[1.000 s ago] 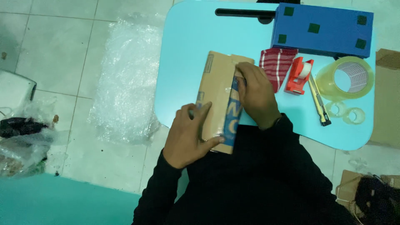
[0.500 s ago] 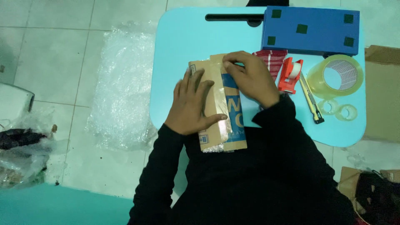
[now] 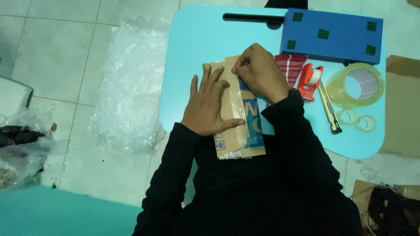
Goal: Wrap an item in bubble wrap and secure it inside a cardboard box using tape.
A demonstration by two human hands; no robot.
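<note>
A flat brown cardboard parcel (image 3: pixel 236 140) with blue print, covered in clear film, lies on the light blue table (image 3: pixel 197 52) and overhangs its near edge. My left hand (image 3: pixel 209 105) rests flat on the parcel, fingers spread. My right hand (image 3: pixel 260 72) is at the parcel's far end, fingers pinched on its top edge. Both arms wear black sleeves.
Right of the parcel lie a red-striped packet (image 3: pixel 291 65), a red tape dispenser (image 3: pixel 311 80), a yellow box cutter (image 3: pixel 329 109), a big roll of clear tape (image 3: pixel 356 85) and a blue box (image 3: pixel 332 35). Bubble wrap (image 3: pixel 131 87) covers the floor at left; cardboard (image 3: pixel 402 109) lies at right.
The parcel has turned and slid toward me. My left hand moved from its near side to lie flat on top; my right hand shifted to the far end.
</note>
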